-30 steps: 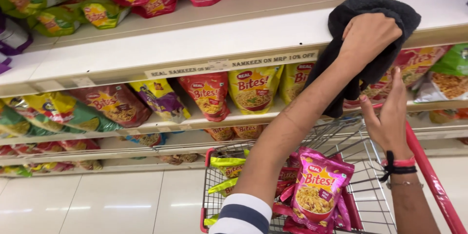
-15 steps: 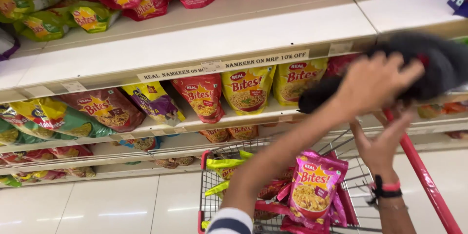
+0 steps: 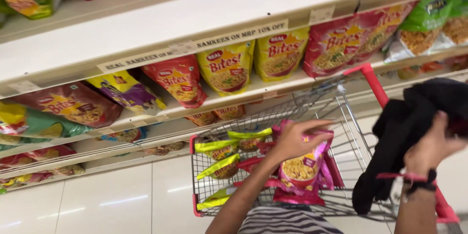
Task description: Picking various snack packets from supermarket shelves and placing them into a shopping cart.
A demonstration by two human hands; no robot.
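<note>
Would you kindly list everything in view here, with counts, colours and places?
Shopping cart: one, wire with red trim, on the floor, centre.
Snack packets in cart: several, yellow-green and pink, piled inside.
Pink packet: one, under the left hand.
Shelved packets: many, yellow, red, purple, green, middle shelf.
Shelves: white, stacked across the wall.
Floor tiles: white, glossy.
Black cloth: one, right side.
Left hand: over the cart.
Right hand: gripping the cloth.
</note>
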